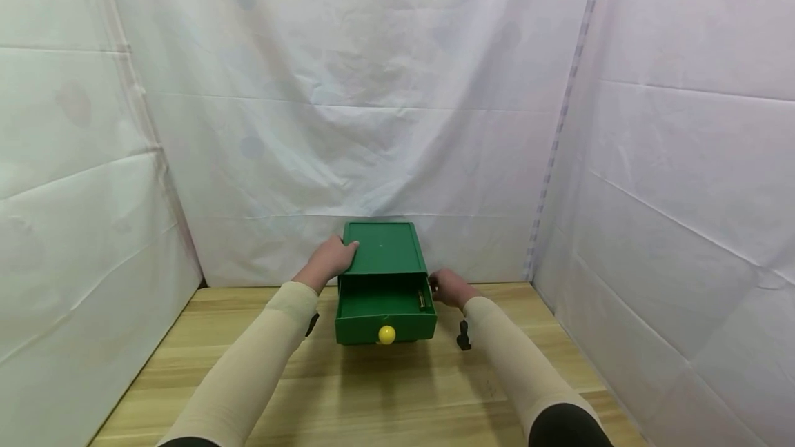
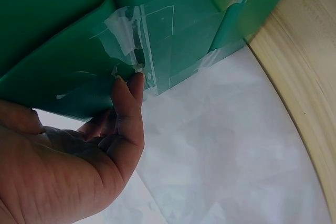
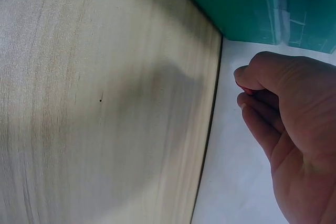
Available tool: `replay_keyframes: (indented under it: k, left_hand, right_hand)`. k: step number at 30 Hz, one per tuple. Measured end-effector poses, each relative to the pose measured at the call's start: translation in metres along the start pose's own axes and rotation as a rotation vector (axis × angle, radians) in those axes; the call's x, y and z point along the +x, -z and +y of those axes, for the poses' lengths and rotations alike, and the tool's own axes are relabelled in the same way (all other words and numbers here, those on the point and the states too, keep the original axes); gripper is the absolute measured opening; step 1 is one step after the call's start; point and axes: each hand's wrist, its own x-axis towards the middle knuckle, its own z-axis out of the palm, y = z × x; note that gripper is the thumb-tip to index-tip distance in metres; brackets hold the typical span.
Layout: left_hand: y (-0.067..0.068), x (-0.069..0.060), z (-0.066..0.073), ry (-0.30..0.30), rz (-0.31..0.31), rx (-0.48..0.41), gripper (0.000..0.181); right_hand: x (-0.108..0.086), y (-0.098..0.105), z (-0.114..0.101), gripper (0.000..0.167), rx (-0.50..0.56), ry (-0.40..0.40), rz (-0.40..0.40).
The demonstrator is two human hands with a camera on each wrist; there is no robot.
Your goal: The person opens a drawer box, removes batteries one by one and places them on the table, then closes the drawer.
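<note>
Key relation: right hand (image 1: 451,288) vs the drawer (image 1: 360,329) of the green cabinet (image 1: 381,247). Drawer is out toward the person, open top exposed, yellow knob (image 1: 386,334) on the near face. Its travel axis runs front to back, roughly square to the body. Right hand sits just outside the drawer's right wall, so the drawer cavity is immediately to that hand's left, over the wall.

Small narrow item (image 1: 421,301) lies inside against the right wall, long axis also roughly front to back. Too small to identify. Right hand is clearly the nearer one, with the wall between.

Right hand: thumb and fingers closed to a tight pinch, a sliver of something red (image 3: 244,89) between the tips. Mostly hidden, can't name it. Can't tell if the knuckles touch the cabinet.

Left hand (image 1: 332,256): on the cabinet's left edge, thumb over the top, fingers bent against the side by the clear tape (image 2: 157,40). Reads as a steadying grip. Drawer lies nearer the person and to the right of it.

Cabinet is centred at the bench's (image 1: 397,395) far side; base contact not clear.
</note>
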Motion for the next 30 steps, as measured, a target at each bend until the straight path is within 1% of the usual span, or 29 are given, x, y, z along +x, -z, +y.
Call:
replay_keyframes:
  k: [3,7,15,24,30]
  left_hand:
    - [0.0,0.0,0.0,-0.002,-0.003,-0.007,0.072]
    - [-0.001,-0.001,0.0,0.001,-0.004,-0.019,0.071]
    - [-0.001,0.002,0.0,-0.002,0.001,-0.013,0.071]
    - [0.001,0.0,0.001,-0.001,-0.001,-0.017,0.072]
    - [0.0,-0.001,-0.001,-0.008,0.003,-0.018,0.072]
  right_hand:
    - [0.001,-0.003,0.003,0.016,0.0,-0.025,-0.007]
    - [0.002,-0.008,0.005,0.014,-0.016,-0.052,-0.013]
    - [-0.005,-0.012,0.005,0.012,-0.009,-0.036,-0.01]
    - [-0.001,-0.018,0.01,0.007,-0.03,-0.023,-0.014]
    - [0.001,-0.022,0.011,0.007,-0.044,-0.042,-0.014]
